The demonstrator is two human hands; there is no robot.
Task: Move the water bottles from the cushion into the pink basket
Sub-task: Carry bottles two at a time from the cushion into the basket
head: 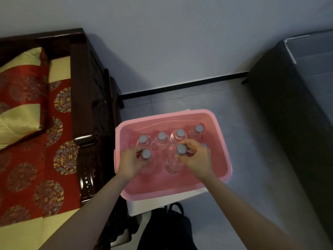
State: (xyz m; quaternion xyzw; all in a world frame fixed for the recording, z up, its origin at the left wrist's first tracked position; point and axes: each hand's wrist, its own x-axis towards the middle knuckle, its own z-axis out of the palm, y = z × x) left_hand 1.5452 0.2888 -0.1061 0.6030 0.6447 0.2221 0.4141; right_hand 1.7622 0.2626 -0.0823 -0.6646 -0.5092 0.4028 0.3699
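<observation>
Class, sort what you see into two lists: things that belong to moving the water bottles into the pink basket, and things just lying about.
Belongs to the job:
pink basket; water bottles standing in it; left bottle held by the left hand; right bottle held by the right hand; red cushion.

Lying about:
pillow; black bag; white box under the basket.

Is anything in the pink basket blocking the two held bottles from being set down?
Nothing visible. The left hand grips the left bottle and the right hand the right bottle by their necks inside the pink basket; the other bottles stand farther back.
</observation>
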